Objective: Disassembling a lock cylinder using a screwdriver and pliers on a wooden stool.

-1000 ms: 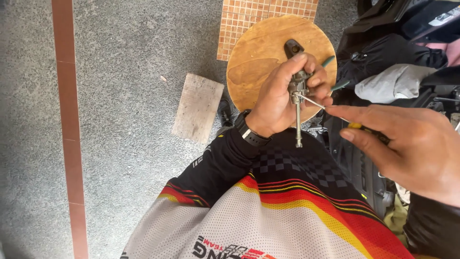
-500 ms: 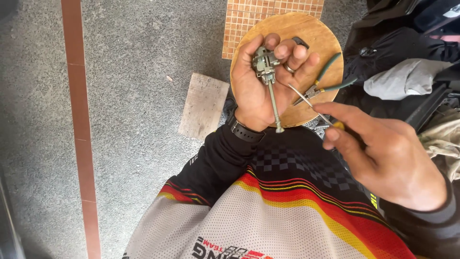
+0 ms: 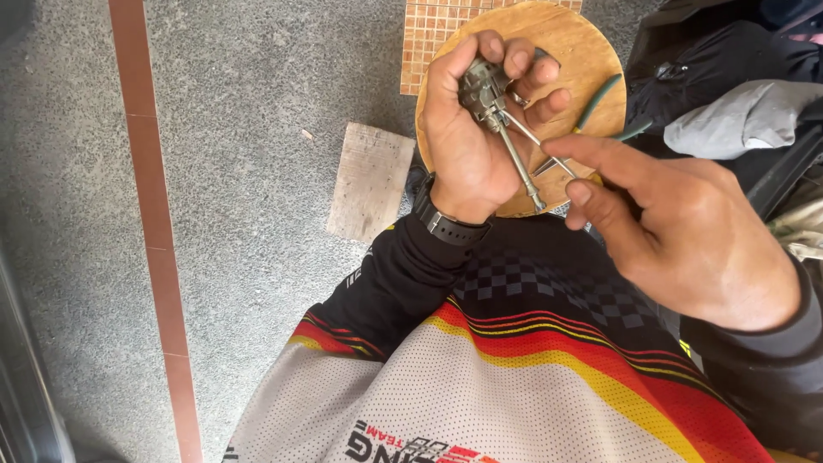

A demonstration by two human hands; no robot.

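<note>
Left grip clasps knobbly grey metal part with thin rod.

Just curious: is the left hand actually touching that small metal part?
Touching. The head view shows the left hand wrapped around the metal part, fingers curled over it.

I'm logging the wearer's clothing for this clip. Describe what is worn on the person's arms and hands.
Both hands are bare, without gloves. The left hand has a black wristwatch at the wrist and a ring on one finger. The left arm wears a black sleeve with red and yellow stripes. The right hand emerges from a dark sleeve cuff.
</note>
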